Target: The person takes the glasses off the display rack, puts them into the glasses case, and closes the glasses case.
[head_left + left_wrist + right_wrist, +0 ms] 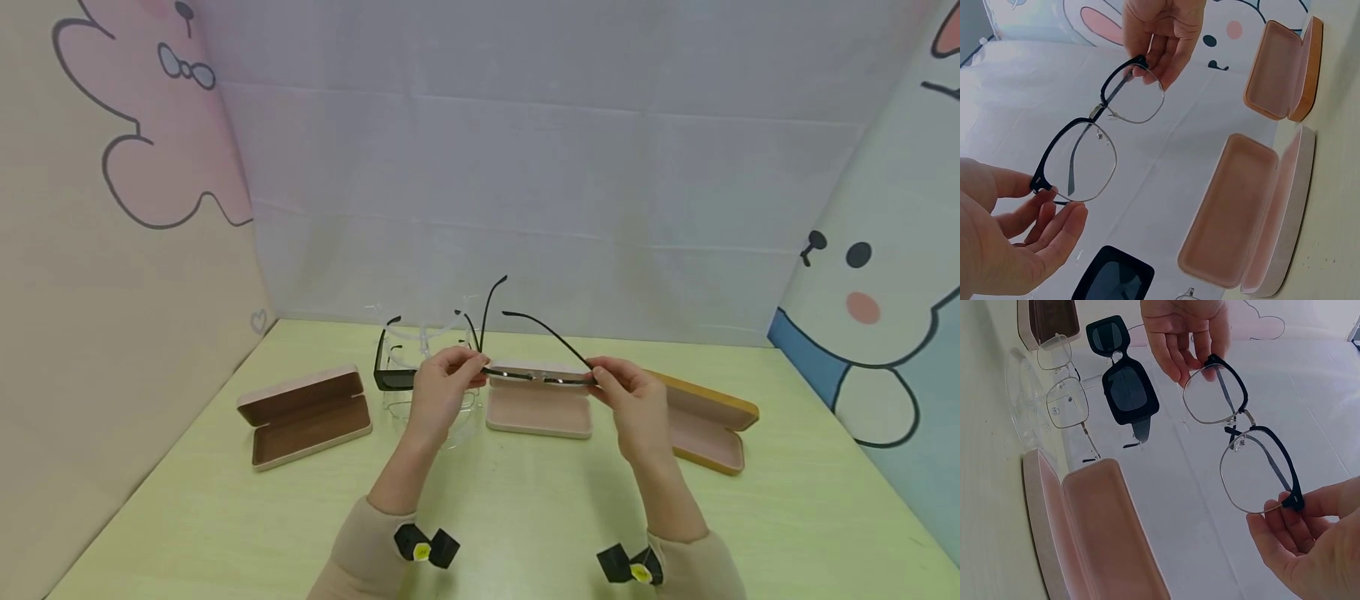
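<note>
Both hands hold up a pair of glasses (510,374) with black upper rims and thin metal lower rims. My left hand (442,396) pinches one end of the front near the hinge. At the opposite hinge, the thumb and fingers of my right hand (637,404) pinch the other end. The temples are unfolded and point away toward the back wall. Under the glasses, an open pale case (538,417) with a pink lining sits on the table. Black sunglasses (1129,390) and thin metal-rimmed glasses (1067,378) are beside the left hand, partly hidden by it in the head view.
A clear plastic stand (423,337) rises behind the left hand. On the left lies an open case (311,429) with a brown lining; to the right, an open mustard-yellow case (708,446) is partly covered by the right hand. A pale curtain (525,167) backs the table.
</note>
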